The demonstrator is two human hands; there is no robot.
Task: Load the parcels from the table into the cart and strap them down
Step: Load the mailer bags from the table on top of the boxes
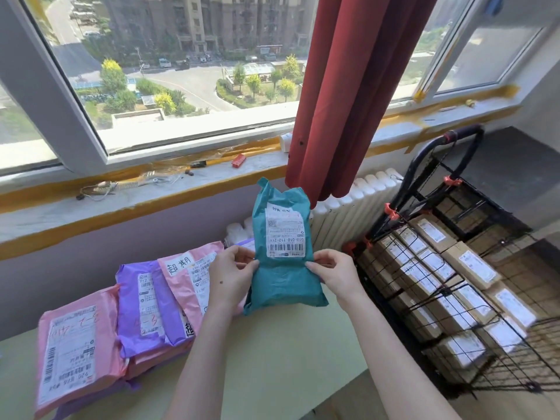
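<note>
A teal plastic parcel (281,277) with a white barcode label is held upright above the table, near its far right part. My left hand (231,272) pinches its left edge and my right hand (335,272) pinches its right edge. On the pale green table (272,359) lie pink and purple parcels in an overlapping row: a pink one (75,350) at the front left, a purple one (145,304) behind it, another pink one (188,268) further back. The black wire cart (454,298) stands to the right of the table, holding several brown cardboard boxes (469,265) with labels.
A white radiator (348,207) is behind the table, under the windowsill (121,192), where small bits of hardware lie. A dark red curtain (348,101) hangs above the radiator. The cart's black handle (454,140) rises at the back, with red clips on its frame.
</note>
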